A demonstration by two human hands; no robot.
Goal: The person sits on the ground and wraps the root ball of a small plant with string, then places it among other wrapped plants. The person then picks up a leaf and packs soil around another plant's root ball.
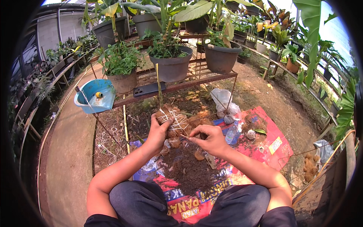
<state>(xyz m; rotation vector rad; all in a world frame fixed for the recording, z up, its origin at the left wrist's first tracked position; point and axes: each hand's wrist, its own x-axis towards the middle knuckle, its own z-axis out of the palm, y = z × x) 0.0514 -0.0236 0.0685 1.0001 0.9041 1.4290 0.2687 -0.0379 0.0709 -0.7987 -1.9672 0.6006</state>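
Note:
My left hand [159, 133] grips a bundle of brown coconut fibre [173, 120] wrapped many times with white string; a long green-yellow leaf stands up behind it. Close by on the right, my right hand [208, 139] pinches a thin strand between thumb and fingertips at the bundle's lower right edge. Under both hands a heap of dark soil [192, 176] lies on a red and blue printed sheet [272, 156]. A ball of white string [251, 134], a clear plastic bottle [232, 132] and more loose coconut fibre [201, 118] are to the right and behind.
Ahead stands a rusty metal rack [181, 90] with potted plants, a black smartphone [149, 89] and a blue plastic basin [105, 105]. A clear plastic bag [224, 102] is near its right leg. Tangled string [109, 146] lies left. A concrete path [68, 147] runs farther left.

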